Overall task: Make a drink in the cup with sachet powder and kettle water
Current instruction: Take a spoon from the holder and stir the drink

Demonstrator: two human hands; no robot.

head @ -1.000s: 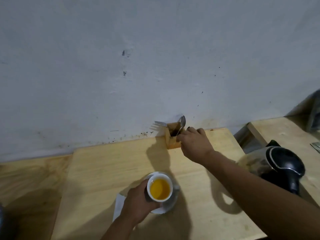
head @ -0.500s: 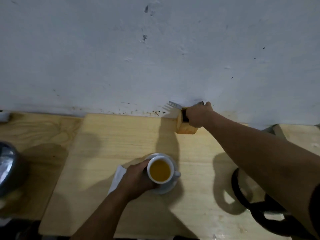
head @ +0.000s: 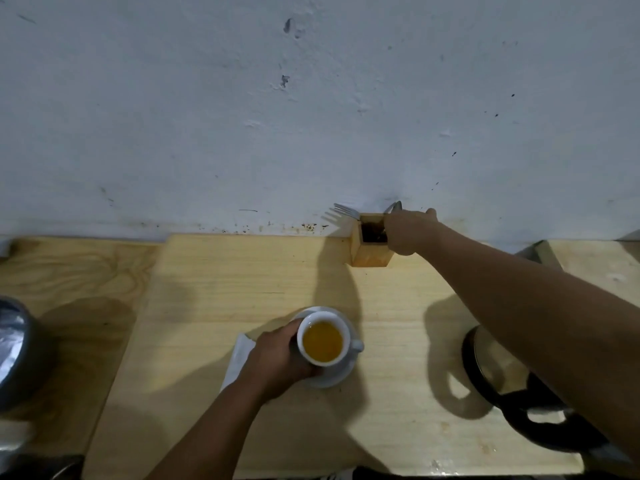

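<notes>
A white cup [head: 323, 342] full of orange drink stands on a white saucer [head: 341, 374] in the middle of the wooden board. My left hand [head: 277, 358] is wrapped around the cup's left side. At the wall, a small wooden cutlery holder [head: 369, 256] has a fork [head: 346, 211] leaning out to the left. My right hand [head: 408, 233] is at the holder's right edge, fingers closed around a spoon [head: 393, 206] whose bowl sticks up above them. A black kettle [head: 519, 407] sits at the lower right, partly hidden under my right forearm.
A white paper piece [head: 239, 358] lies under my left wrist, left of the saucer. A metal pot [head: 14, 348] stands at the far left edge. The white wall [head: 311, 116] closes off the back of the wooden board [head: 214, 306].
My right hand reached to the holder and closed on the spoon; its bowl now shows above the fingers. My left hand stays on the cup. The view shifted left and down.
</notes>
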